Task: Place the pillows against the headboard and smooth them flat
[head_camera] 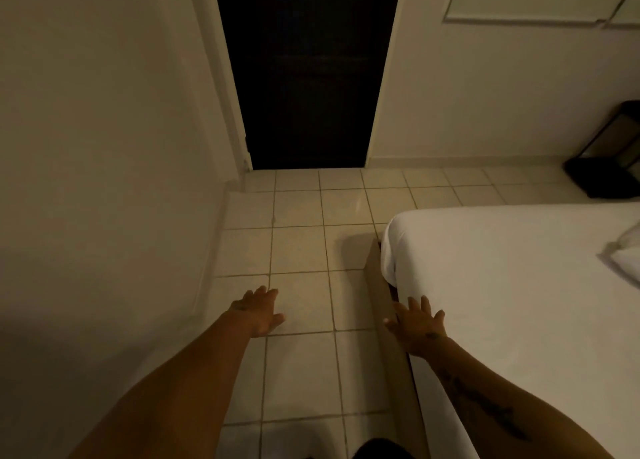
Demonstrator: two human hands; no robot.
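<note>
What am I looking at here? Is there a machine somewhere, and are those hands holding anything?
There is no machine. A person wears a wide-angle camera on the head, so this single picture looks forward and down along their own bare arms. The left hand hangs open above the tiled floor. The right hand is spread open at the edge of the bed, which has a white sheet over it. Neither hand holds anything. At the far right edge, part of a white pillow lies on the bed. Ahead is a dark doorway between pale walls, and a black object I cannot identify stands by the far wall.
</note>
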